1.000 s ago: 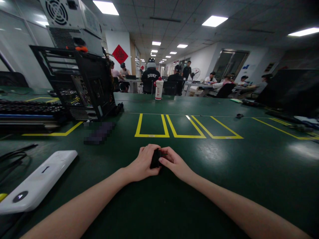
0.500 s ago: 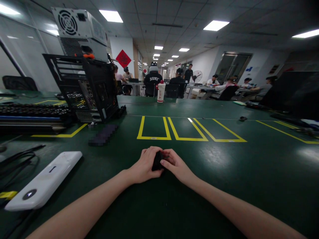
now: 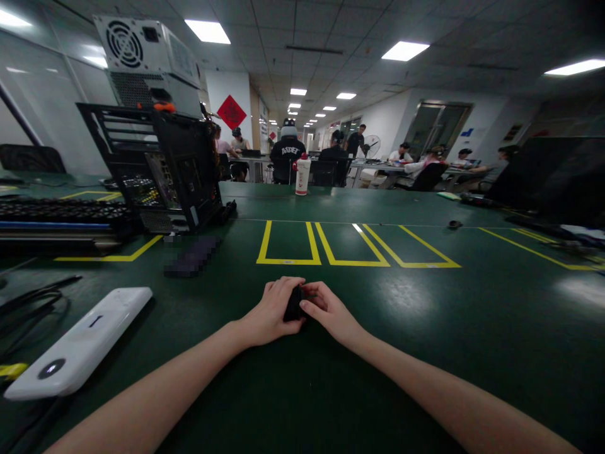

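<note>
A small black object (image 3: 293,304) sits between my two hands, low over the green table (image 3: 401,353); its details are too dark to make out. My left hand (image 3: 274,313) is wrapped round its left side, thumb below and fingers above. From the right, my right hand (image 3: 328,311) touches the same object with thumb and fingertips. Just beyond the hands, yellow tape outlines (image 3: 289,261) mark the tabletop.
At the left lie a long white device (image 3: 80,343), black cables (image 3: 35,302) and a dark blurred item (image 3: 193,256). Behind them stands an open computer case (image 3: 165,170) with boxy metal units on top. A white cup (image 3: 302,175) stands at the far edge; people sit beyond.
The whole view has shifted slightly, so things appear a little further left. My hands keep nearly the same hold on the black object.
</note>
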### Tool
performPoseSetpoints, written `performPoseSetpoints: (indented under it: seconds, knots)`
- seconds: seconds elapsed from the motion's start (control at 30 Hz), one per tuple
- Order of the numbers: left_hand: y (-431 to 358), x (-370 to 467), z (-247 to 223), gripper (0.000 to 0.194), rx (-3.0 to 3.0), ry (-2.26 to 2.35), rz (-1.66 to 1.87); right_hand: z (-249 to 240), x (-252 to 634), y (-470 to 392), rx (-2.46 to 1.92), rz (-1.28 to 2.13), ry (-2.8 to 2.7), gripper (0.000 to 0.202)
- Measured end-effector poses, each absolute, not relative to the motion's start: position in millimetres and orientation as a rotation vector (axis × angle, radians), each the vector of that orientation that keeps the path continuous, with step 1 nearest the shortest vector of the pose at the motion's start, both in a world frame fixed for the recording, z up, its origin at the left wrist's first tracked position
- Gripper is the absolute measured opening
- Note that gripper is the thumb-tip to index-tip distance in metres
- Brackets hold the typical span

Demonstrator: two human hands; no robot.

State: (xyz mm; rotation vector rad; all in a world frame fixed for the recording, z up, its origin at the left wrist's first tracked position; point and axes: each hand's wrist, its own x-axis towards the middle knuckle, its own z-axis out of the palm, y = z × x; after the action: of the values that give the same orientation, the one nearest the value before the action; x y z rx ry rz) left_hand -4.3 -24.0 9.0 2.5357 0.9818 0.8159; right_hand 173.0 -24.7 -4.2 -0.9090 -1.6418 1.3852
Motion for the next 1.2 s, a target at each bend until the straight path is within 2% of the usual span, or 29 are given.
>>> performPoseSetpoints:
  seconds: [0.23,0.43,0.6,0.9,1.1,1.2]
  knots:
    - [-24.4,-6.2,10.1,0.066,2.543,0.956,0.775,0.2,173.6,-27.7,-0.778,1.438,-1.662,0.025]
    - [-25.1,-6.3,11.8,0.06,2.532,0.96,0.786,1.1,172.0,-28.3,-0.827,1.386,-1.662,0.017]
    - [-23.7,-4.4,9.5,0.058,2.506,0.993,0.817,-1.2,172.9,-26.8,-0.906,1.374,-1.67,0.025]
    - [-24.0,-5.7,9.1,0.057,2.504,0.981,0.811,-0.8,172.3,-26.9,-0.848,1.39,-1.662,0.015]
    - [-22.1,-4.1,6.8,0.057,2.521,0.994,0.822,-3.8,172.8,-23.1,-0.907,1.384,-1.63,0.026]
    - [-21.6,-4.0,6.1,0.059,2.523,0.985,0.82,-3.1,173.7,-23.8,-0.862,1.423,-1.656,0.024]
